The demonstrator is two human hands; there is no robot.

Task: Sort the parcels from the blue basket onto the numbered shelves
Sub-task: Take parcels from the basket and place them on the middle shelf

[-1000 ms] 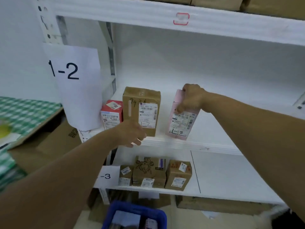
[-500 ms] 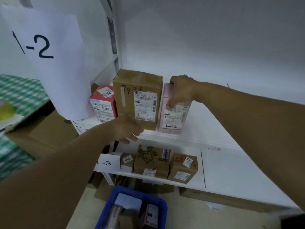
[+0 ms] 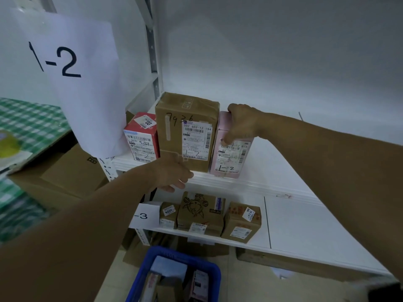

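Spanning most of the view, white shelving [image 3: 283,188] stands against a pale wall, with two shelves in sight. A big paper sign [image 3: 72,68] hanging from the left upright reads "1-2". A smaller tag [image 3: 145,215] at the lower shelf shows "-3". Plain cardboard boxes [image 3: 65,171] sit to the left, beside a green checked cloth [image 3: 28,118]. The blue basket [image 3: 178,256] is on the floor below, with parcels in it.

Three parcels stand upright in a row at the upper shelf's front edge, each touching the next. The brown parcel [image 3: 174,131] is the tallest. It has "7936" handwritten on it, a label printed "502 602-12 194", and "1-2" penned below. The pink parcel [image 3: 231,158] on its right is also marked "1-2", as is the red parcel [image 3: 141,140] on its left.

On the lower shelf are three small brown parcels: one with a cartoon drawing [image 3: 200,211], one with a "4004" sticker [image 3: 169,213], and one to the right [image 3: 241,223].

The right hand [image 3: 242,125] grips the pink parcel at its top, fingers curled over the upper edge and thumb on the front label. The left hand [image 3: 172,173] holds nothing. Its fingers are loosely extended at the shelf lip under the brown parcel's lower corner — whether they touch it I cannot tell.
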